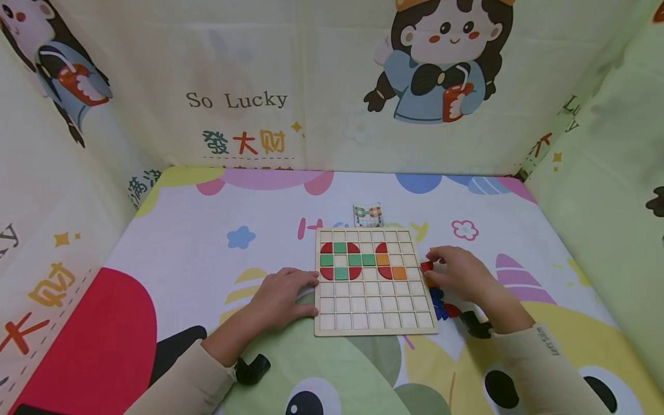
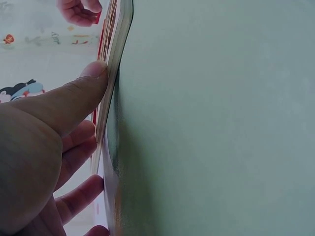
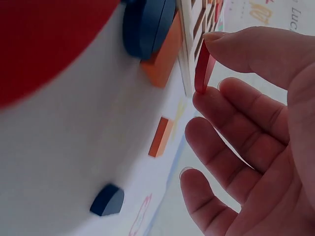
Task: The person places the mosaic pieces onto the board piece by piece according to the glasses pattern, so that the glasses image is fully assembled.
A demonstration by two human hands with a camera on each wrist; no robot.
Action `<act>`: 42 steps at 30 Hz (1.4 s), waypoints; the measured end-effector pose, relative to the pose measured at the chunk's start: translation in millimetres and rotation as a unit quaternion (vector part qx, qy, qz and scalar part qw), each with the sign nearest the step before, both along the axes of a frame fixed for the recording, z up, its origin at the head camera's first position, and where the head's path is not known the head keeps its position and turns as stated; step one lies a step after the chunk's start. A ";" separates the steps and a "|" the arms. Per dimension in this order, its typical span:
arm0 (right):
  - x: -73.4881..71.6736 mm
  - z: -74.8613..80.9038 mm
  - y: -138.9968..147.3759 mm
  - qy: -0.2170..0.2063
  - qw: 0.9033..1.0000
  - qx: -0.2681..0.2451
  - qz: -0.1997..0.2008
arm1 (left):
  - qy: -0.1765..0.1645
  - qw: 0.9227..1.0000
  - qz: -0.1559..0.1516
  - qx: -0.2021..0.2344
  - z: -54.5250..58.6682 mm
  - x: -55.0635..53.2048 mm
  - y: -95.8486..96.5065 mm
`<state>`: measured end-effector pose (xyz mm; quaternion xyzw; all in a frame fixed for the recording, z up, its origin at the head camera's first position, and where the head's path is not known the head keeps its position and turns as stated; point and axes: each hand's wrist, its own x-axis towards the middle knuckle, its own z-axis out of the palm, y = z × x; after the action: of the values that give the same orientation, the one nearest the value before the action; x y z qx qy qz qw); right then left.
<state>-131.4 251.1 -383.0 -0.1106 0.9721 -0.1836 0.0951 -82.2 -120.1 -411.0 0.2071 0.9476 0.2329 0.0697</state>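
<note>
A wooden grid board (image 1: 369,321) lies flat on the table. Red quarter-round pieces, green squares and orange squares fill several cells in its upper rows. My left hand (image 1: 280,300) rests against the board's left edge, thumb and fingers spread along it; in the left wrist view the thumb (image 2: 81,96) presses the rim. Beside the board's right edge, my right hand (image 1: 461,274) pinches a thin red piece (image 3: 204,69) between thumb and forefinger, the other fingers loosely bent. Blue pieces (image 1: 438,302) and a red one (image 1: 452,310) lie just below that hand, which partly hides the pile.
Behind the board stands a small card (image 1: 368,214) with a coloured pattern. The right wrist view shows loose orange pieces (image 3: 160,136) and a blue piece (image 3: 107,200) on the printed tablecloth (image 1: 192,288). Printed cloth walls (image 1: 332,69) enclose the table at the back and sides.
</note>
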 end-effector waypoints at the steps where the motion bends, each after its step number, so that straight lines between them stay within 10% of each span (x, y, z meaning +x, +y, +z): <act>1: 0.0 -0.3 -1.3 0.000 1.000 0.001 0.001 | 0.000 1.000 0.000 0.001 0.1 -0.1 0.0; 42: 0.2 -4.5 -25.8 0.022 0.998 0.031 0.043 | 0.004 1.000 -0.006 0.011 -2.6 -0.2 -2.7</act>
<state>-131.2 225.2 -387.5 -0.1537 0.9735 -0.1466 0.0846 -82.4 -122.8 -413.6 0.2146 0.9440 0.2421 0.0649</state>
